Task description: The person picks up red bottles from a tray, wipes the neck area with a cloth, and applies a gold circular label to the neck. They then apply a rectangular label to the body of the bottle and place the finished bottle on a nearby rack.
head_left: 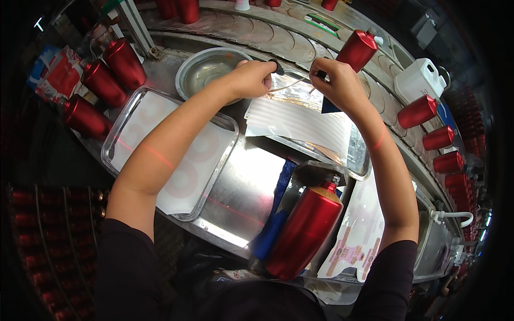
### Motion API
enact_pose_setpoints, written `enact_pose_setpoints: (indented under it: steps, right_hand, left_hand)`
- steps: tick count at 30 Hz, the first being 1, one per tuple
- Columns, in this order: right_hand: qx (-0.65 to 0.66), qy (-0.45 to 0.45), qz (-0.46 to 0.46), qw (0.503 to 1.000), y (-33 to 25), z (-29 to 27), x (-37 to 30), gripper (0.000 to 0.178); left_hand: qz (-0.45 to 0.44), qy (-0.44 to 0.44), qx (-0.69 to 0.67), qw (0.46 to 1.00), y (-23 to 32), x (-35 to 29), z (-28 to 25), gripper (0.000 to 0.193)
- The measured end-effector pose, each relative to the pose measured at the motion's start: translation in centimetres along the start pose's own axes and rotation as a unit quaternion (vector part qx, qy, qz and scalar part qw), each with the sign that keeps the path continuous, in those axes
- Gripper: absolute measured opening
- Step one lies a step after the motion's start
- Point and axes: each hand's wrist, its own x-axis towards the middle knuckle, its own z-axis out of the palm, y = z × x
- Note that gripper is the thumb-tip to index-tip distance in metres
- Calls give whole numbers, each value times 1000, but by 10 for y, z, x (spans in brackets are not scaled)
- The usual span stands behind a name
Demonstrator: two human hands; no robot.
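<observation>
My left hand (pixel 250 79) is closed in a pinch on one end of a thin, pale curved strip (pixel 289 85). The strip runs across to my right hand (pixel 338 79), whose fingers are also pinched together at its other end. Black coverings show at the fingers of both hands. Under them lies a metal tray (pixel 365 160) with a striped, shiny decal sheet (pixel 300 125) on it. Nearer to me, a large red metallic bottle (pixel 306 232) leans tilted beside a blue cloth (pixel 270 230), its neck pointing away; neither hand touches it.
A metal bowl of liquid (pixel 181 75) stands behind my left forearm. To the left is a tray (pixel 107 147) with a printed sheet (pixel 184 179), beside several red bottles (pixel 101 83). More decals (pixel 350 241) lie at right. A conveyor (pixel 235 27) carrying red bottles curves behind, near a white jug (pixel 420 80).
</observation>
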Motion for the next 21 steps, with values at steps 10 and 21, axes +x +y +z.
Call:
enact_pose_setpoints:
  steps: [10,21]
  right_hand:
    - [6,-15,54,998,28,24,-2,8]
    - [-102,69,128,984,3,32,-11,23]
  left_hand:
    - [-6,-61,49,997,-1,3,-8,20]
    - [-41,-98,37,994,5,16,-14,27]
